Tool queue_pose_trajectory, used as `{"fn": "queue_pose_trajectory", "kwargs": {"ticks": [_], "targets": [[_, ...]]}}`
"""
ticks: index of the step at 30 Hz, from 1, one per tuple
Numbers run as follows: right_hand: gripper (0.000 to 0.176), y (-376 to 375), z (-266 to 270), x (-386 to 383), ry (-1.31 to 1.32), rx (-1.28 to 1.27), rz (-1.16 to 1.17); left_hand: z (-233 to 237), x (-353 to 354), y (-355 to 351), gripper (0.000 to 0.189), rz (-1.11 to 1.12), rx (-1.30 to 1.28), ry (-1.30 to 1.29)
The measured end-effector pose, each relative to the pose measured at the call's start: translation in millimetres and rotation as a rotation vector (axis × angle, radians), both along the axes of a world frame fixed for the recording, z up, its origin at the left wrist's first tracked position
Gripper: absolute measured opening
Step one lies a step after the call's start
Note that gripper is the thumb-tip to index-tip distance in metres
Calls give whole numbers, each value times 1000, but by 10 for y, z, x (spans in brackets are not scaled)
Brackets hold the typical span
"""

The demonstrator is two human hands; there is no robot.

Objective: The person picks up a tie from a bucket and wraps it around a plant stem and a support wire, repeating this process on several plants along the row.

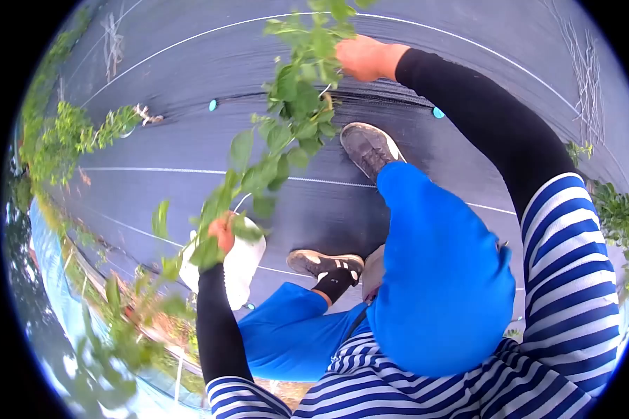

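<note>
A long leafy green branch [279,136] runs diagonally across the view, from the top centre to the lower left. At its upper end is my right hand [362,57], closed, with its fingertips among the leaves at the stem. My left hand [222,234] sits at the lower part of the foliage with curled fingers. Leaves cover part of it, so what it grips is hidden. Just behind my left hand a white container or bag [246,269] rests low, with a thin pale curved piece above it.
Dark ground sheeting [154,202] with white lines lies underfoot. My shoes [370,148] stand on it, near turquoise round pegs [213,105]. More green plants [63,136] grow at the left, and dry stems [586,84] lie at the upper right. Pale blue sheeting [49,244] borders the left.
</note>
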State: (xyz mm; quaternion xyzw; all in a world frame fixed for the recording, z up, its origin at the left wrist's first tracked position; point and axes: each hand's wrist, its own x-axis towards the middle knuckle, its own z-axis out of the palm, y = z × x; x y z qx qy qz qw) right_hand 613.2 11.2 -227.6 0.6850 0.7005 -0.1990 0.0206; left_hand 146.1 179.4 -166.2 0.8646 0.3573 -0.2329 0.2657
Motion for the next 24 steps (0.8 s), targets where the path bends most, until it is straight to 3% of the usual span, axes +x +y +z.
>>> {"fn": "queue_pose_trajectory", "kwargs": {"ticks": [1,3,6,13,16,17,20,22,24], "targets": [[25,-4,61,-17,-19,15,22,30,-101,67,21,-217,121,-49],[33,-53,99,-73,-114,237,-24,240,-351,108,17,-73,107,25],[37,-163,284,-163,-111,170,-161,629,-602,136,19,16,151,135],[24,-723,862,-190,-110,-52,-304,1400,-1017,-114,26,121,135,47],[21,-893,1339,-127,-79,-84,-169,1546,-1280,-259,26,217,101,-76],[23,-1014,1453,-83,29,109,-244,1702,-1270,-387,26,317,67,-111],[23,-1175,2302,-281,28,328,-451,2018,-1228,-730,20,784,-195,-443],[18,-1330,3059,-903,307,409,-629,2072,-1287,-931,18,1001,-412,-678],[19,-1421,3479,-1552,628,561,-532,2227,-1168,-1229,20,1088,-532,-975]]}}
